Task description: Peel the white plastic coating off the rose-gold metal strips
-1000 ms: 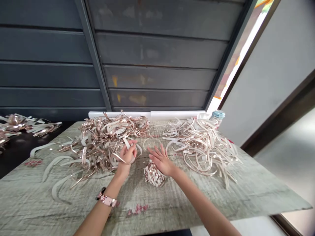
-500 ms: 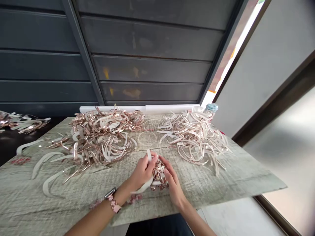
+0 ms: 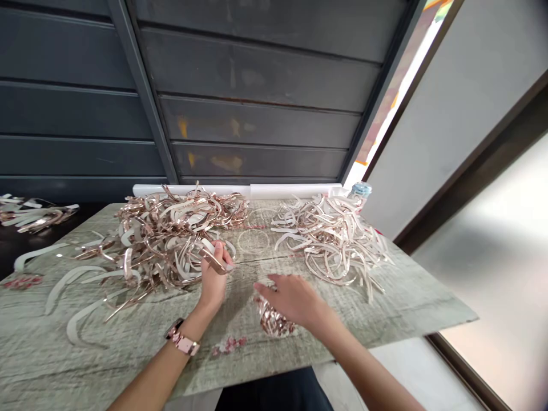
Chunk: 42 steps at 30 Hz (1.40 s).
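Observation:
My left hand is closed on a short strip, rose-gold on one face and white on the other. It is raised at the right edge of a big tangle of rose-gold and white strips. Palm down, my right hand has its fingers stretched out over a small heap of shiny rose-gold pieces. The hand partly covers this heap; whether it touches the pieces I cannot tell. A pink-banded watch is on my left wrist.
A second, paler tangle of strips lies on the right of the patterned tabletop. White rolls and a blue-lidded jar stand along the back by the grey panel. More strips lie on a dark surface at far left.
My left hand has moved left and away from the heap, holding a strip. My right hand has turned palm down over the small heap, which both hands were around before.

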Each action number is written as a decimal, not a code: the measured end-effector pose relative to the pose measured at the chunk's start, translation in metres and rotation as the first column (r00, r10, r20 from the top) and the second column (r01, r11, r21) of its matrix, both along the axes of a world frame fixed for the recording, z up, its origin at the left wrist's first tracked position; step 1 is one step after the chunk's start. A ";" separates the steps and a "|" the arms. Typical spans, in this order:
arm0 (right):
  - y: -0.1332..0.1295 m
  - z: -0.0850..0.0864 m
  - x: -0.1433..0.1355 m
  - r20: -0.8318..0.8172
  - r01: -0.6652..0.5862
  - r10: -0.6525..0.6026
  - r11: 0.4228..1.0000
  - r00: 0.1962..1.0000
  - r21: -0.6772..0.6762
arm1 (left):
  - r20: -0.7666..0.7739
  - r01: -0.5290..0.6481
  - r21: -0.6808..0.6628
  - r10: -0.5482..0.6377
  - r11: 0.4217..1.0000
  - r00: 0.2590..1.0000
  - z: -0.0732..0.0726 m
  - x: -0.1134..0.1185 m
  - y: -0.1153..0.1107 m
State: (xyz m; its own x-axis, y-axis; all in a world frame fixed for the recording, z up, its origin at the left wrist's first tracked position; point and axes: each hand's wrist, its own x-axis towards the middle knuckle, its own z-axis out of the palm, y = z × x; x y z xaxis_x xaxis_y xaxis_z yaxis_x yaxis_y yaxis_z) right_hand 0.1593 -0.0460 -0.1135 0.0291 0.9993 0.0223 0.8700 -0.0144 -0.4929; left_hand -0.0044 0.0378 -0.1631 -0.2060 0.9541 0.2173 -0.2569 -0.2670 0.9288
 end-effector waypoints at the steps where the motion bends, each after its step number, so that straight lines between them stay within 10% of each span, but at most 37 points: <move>1: 0.000 -0.009 -0.003 0.022 -0.025 0.025 1.000 0.999 -0.009 | 0.008 0.007 -0.003 -0.007 1.000 1.000 0.001 0.000 0.000; 11: -0.006 -0.044 -0.008 0.075 -0.038 0.020 0.969 0.997 0.246 | 0.000 0.066 0.008 -0.066 0.998 0.998 0.005 0.004 -0.006; 18: -0.003 -0.050 0.011 -0.567 0.156 0.067 0.929 0.821 0.335 | -0.035 0.119 0.000 -0.119 0.993 0.992 -0.004 0.007 -0.008; 24: 0.011 -0.026 0.039 -0.690 0.072 0.120 0.967 0.714 0.244 | -0.091 0.211 -0.036 -0.214 0.977 0.973 -0.002 0.008 -0.005; 30: 0.047 0.031 0.028 -0.708 -0.300 0.383 0.921 0.593 0.247 | -0.241 0.455 -0.016 -0.445 0.890 0.862 0.049 0.037 -0.008; 36: 0.058 0.109 0.015 -0.773 -0.303 0.516 0.853 0.370 0.424 | -0.482 0.503 0.146 -0.383 0.852 0.788 0.142 0.037 -0.016; 39: 0.048 0.131 0.019 -0.704 -0.156 0.588 0.800 0.399 0.580 | -0.605 0.329 0.383 -0.035 0.863 0.795 0.167 0.023 -0.026; 42: 0.038 0.131 0.018 -0.628 -0.203 0.552 0.817 0.549 0.541 | -0.360 -0.066 0.633 0.369 0.771 0.857 0.169 0.016 -0.038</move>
